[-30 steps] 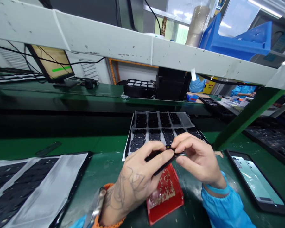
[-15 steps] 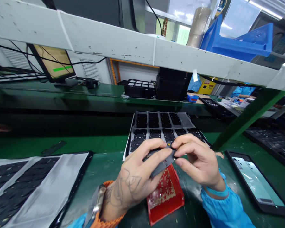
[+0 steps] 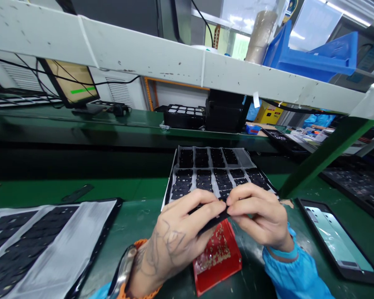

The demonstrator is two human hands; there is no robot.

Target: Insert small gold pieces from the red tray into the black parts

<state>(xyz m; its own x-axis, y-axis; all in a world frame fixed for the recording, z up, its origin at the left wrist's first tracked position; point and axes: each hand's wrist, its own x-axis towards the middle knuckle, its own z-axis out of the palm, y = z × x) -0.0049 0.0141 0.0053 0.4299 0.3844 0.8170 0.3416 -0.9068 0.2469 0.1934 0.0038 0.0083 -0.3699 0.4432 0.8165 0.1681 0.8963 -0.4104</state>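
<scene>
My left hand (image 3: 177, 232) and my right hand (image 3: 258, 216) meet over the green bench, both pinching a small flat black part (image 3: 213, 220) between fingertips. The part is held just above a red tray (image 3: 220, 257) of tiny gold-coloured pieces. Directly behind my hands lies a black tray (image 3: 216, 170) with rows of small black components. My left wrist wears a watch with an orange strap; my right arm is in a blue sleeve.
A large black tray with white sheets (image 3: 40, 245) lies at the left. A phone frame in a black holder (image 3: 339, 241) sits at the right beside a green strut (image 3: 318, 158). A monitor (image 3: 71, 85) stands at the back, and blue bins (image 3: 311, 54) are on the shelf.
My hands and the black part have sunk slightly toward the red tray, and the fingers have shifted along the part. Someone's fingertip has appeared at the left edge.
</scene>
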